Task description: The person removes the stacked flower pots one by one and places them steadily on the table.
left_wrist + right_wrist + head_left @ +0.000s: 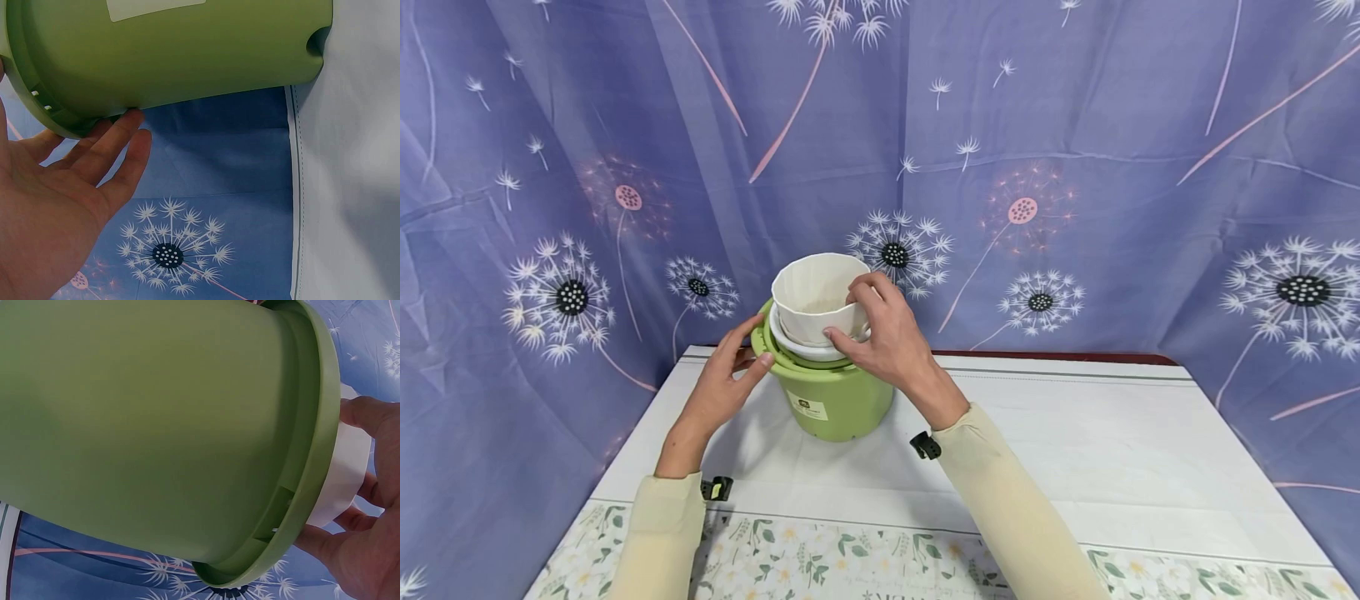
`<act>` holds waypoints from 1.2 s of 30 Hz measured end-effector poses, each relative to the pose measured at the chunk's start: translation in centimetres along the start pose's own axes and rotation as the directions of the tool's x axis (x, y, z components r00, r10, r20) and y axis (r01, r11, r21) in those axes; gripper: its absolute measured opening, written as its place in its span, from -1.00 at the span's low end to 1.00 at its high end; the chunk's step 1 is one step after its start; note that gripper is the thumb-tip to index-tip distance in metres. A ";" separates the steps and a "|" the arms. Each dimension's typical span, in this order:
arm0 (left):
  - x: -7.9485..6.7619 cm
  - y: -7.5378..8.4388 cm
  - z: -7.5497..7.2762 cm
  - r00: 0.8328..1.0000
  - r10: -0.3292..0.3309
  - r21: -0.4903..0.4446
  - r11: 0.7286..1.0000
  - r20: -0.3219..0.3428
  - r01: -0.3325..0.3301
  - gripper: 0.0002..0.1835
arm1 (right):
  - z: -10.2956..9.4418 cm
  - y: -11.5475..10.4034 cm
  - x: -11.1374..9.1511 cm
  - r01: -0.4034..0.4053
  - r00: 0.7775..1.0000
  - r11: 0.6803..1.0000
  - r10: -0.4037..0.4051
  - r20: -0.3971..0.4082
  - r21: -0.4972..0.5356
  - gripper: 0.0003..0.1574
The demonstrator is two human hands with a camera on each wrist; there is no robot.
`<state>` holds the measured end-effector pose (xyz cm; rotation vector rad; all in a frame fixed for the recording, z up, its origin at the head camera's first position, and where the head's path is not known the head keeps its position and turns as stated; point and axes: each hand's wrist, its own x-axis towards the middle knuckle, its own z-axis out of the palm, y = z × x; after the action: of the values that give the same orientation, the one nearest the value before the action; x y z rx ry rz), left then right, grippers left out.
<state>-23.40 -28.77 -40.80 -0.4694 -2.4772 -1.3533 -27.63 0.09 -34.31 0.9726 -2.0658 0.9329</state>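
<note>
A green flowerpot (838, 404) with a pale label stands upright, other pots nested in its mouth. Topmost is a faceted white flowerpot (790, 312), above a second white pot (781, 340) whose rim shows. My right hand (891, 329) pinches the top pot's near right wall, thumb outside and fingers over the rim. My left hand (722, 379) holds the green pot's left rim. In the left wrist view, its fingers (122, 134) lie under the rim. The right wrist view shows the green pot's side (156, 425) and the white wall (344, 469) beyond its rim.
The pots stand toward the back left of a table with a white cloth (1037, 442), floral along the front. Purple-blue dandelion curtains (1120, 208) hang behind and at both sides. A dark red edge (1060, 358) shows at the table's back.
</note>
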 end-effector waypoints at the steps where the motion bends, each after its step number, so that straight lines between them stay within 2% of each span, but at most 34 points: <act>1: 0.0 0.0 0.0 1.000 0.000 0.002 1.000 -0.001 0.000 -0.29 | 0.0 0.0 0.0 0.000 1.000 1.000 0.000 -0.001 0.001 -0.49; 36: 0.0 -0.1 0.0 1.000 -0.002 0.009 1.000 0.005 0.002 -0.28 | -0.7 -0.5 0.3 0.045 0.994 0.999 -0.043 -0.101 0.021 -0.51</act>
<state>-23.47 -28.77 -40.84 -0.4688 -2.4878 -1.3430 -27.17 0.29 -33.55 0.9600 -1.9466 0.9654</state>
